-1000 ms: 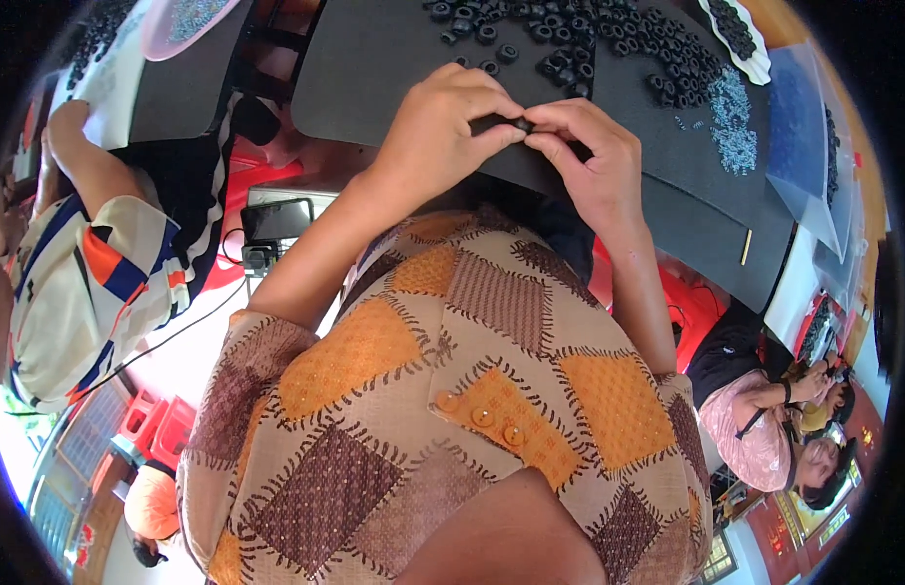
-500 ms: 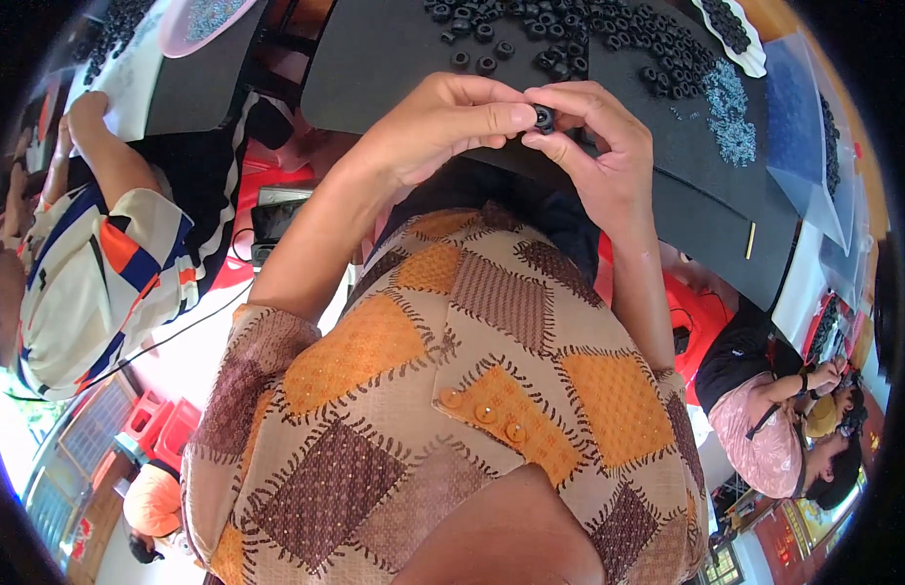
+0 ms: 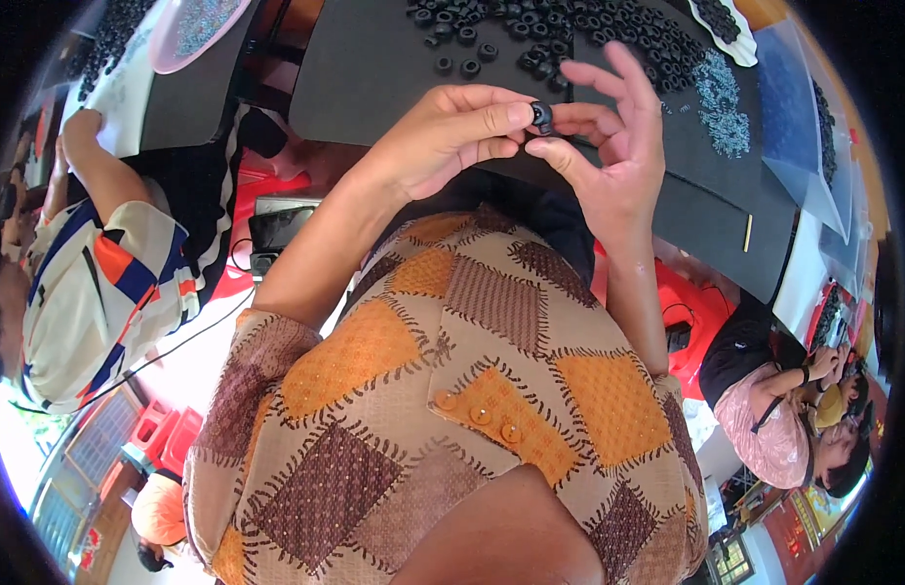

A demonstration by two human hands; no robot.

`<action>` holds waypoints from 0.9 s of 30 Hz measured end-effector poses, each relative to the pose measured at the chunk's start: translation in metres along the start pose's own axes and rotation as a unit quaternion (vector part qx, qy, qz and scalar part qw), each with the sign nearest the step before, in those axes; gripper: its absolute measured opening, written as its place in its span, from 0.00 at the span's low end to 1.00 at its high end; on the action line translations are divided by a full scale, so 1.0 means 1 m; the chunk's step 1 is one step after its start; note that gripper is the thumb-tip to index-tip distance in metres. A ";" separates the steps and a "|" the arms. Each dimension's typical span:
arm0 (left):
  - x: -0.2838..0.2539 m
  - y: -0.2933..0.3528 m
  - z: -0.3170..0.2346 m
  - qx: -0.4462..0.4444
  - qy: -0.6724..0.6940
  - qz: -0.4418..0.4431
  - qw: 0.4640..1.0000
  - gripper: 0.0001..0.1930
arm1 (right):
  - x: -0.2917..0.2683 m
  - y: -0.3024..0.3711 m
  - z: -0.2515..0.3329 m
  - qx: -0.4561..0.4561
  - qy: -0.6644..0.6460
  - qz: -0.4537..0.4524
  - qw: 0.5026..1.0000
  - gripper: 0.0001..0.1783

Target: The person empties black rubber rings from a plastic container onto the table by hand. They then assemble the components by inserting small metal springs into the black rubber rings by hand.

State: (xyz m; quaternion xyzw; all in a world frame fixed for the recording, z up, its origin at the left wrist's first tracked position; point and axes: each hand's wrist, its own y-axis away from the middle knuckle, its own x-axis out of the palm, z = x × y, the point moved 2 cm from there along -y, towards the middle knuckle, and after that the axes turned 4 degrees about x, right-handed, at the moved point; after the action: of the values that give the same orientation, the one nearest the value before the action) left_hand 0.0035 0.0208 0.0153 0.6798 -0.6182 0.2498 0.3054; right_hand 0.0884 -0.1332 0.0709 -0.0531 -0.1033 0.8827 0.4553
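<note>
A small black ring-shaped part is pinched between the thumb and fingers of my left hand, just above the near edge of the black table. Beside it, my right hand has its fingers spread, the raised ones blurred. Its bent lower fingers come close to the part's right side; whether they touch it I cannot tell. Farther back lies a loose pile of similar black parts, with a few single ones nearer to my hands. To the right of that pile is a heap of tiny bluish pieces.
A translucent plastic bin stands at the table's right side, near a white dish of black parts. At far left is a pink basin of bluish pieces. People sit at left and right.
My right hand has loosened from the black part, and its fingers have opened and lifted. My left hand keeps hold of the part at nearly the same place.
</note>
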 end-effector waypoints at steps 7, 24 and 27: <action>0.003 -0.002 -0.005 -0.003 -0.016 0.016 1.000 0.12 | -0.016 -0.004 -0.012 -0.097 0.119 0.093 0.984 0.20; 0.025 0.006 -0.029 0.084 -0.264 -0.010 0.961 0.11 | -0.004 -0.003 -0.006 -0.217 0.161 0.024 0.962 0.16; 0.028 0.003 -0.031 0.146 -0.286 -0.010 0.947 0.10 | -0.002 -0.001 -0.007 -0.192 0.127 0.015 0.973 0.16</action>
State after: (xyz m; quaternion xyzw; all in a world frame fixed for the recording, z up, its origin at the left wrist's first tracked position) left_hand 0.0043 0.0238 0.0565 0.7663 -0.6291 0.1295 0.0157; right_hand 0.0917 -0.1328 0.0644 -0.2528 -0.2114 0.8392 0.4327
